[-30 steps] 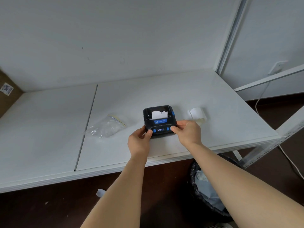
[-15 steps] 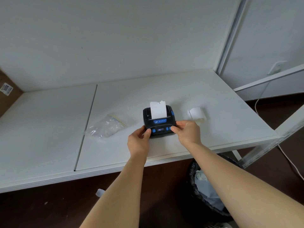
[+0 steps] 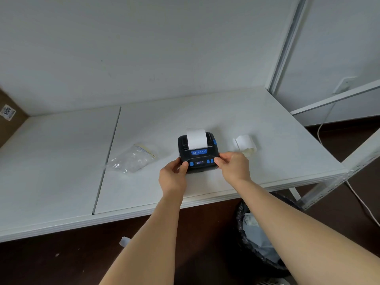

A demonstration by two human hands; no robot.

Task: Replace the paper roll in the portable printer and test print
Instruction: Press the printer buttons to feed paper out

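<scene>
A small black portable printer (image 3: 198, 155) with blue buttons and a lit display sits on the white table (image 3: 226, 112) near its front edge. A strip of white paper (image 3: 196, 138) stands up out of its top slot. My left hand (image 3: 173, 175) grips the printer's front left corner, thumb on the face. My right hand (image 3: 233, 165) holds the front right corner, with fingertips on the blue buttons. A loose white paper roll (image 3: 245, 145) lies on the table just right of the printer, behind my right hand.
A crumpled clear plastic bag (image 3: 132, 159) lies left of the printer. A seam (image 3: 107, 159) splits the tabletop. A black bin (image 3: 259, 239) with light-coloured waste stands under the table's front right. A cardboard box (image 3: 8, 118) is at far left, a white cable (image 3: 357, 198) at right.
The paper strip has fed further out of the printer's slot, from a short torn stub to a tall strip. Both hands stay on the printer's front corners.
</scene>
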